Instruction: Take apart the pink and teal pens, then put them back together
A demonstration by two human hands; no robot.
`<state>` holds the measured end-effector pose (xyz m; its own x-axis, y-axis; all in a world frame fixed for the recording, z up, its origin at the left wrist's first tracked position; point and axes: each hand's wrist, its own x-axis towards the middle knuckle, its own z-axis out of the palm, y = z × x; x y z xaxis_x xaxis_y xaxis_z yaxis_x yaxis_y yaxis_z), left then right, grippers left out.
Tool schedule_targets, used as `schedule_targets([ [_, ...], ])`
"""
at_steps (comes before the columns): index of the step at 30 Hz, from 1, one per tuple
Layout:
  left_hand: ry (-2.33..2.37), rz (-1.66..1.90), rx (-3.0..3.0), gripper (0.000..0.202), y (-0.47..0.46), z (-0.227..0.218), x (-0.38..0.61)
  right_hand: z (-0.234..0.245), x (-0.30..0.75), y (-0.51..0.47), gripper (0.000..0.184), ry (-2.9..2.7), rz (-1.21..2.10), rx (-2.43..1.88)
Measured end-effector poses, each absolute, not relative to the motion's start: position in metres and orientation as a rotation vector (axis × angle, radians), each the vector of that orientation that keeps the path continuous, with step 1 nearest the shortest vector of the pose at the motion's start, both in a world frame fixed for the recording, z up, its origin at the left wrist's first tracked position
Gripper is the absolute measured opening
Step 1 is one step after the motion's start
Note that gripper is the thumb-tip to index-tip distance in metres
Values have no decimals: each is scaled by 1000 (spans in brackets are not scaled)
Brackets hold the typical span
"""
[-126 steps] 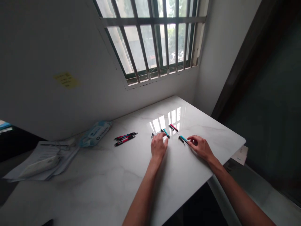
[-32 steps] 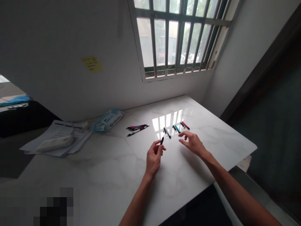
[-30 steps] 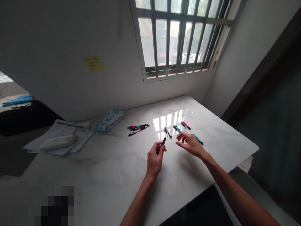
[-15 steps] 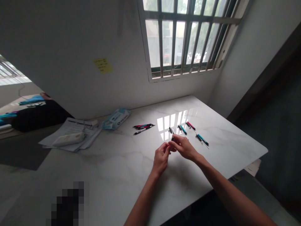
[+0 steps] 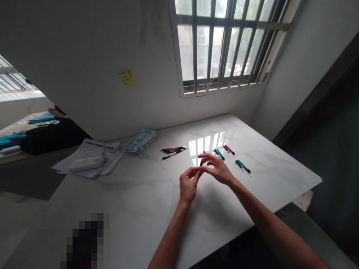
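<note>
Above the tabletop, my left hand (image 5: 188,185) pinches a small black pen part (image 5: 201,163) that sticks up from its fingertips. My right hand (image 5: 219,170) is close against it, thumb by the left fingertips and the other fingers spread apart around the black part. How much of the part lies inside the left fingers is hidden. Beyond my right hand lie taken-apart pens: a teal pen barrel (image 5: 220,154), a red pen barrel (image 5: 229,149) and another teal pen barrel (image 5: 243,166), with thin refills and small black pieces beside them. A further dark piece (image 5: 204,152) shows just behind my right fingers.
Several whole pens (image 5: 173,151) lie bunched left of the hands on the white marbled table (image 5: 134,209). A wet wipes pack (image 5: 141,141) and papers (image 5: 89,158) with a white device (image 5: 87,163) on top lie further left. A barred window (image 5: 221,48) is behind.
My right fingers have opened from a pinch and spread, showing the black part between the hands. The view has shifted slightly; the pens on the table stay put.
</note>
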<state>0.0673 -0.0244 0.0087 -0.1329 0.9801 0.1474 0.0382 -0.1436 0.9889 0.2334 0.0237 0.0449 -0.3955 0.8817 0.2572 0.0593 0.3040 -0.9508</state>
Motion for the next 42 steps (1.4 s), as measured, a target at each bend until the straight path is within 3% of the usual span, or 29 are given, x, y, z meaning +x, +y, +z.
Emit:
schedule_targets([
  [42,1287,1422,1228,37,-28,5,71,43,230,23,42,-1746,1170,-810],
])
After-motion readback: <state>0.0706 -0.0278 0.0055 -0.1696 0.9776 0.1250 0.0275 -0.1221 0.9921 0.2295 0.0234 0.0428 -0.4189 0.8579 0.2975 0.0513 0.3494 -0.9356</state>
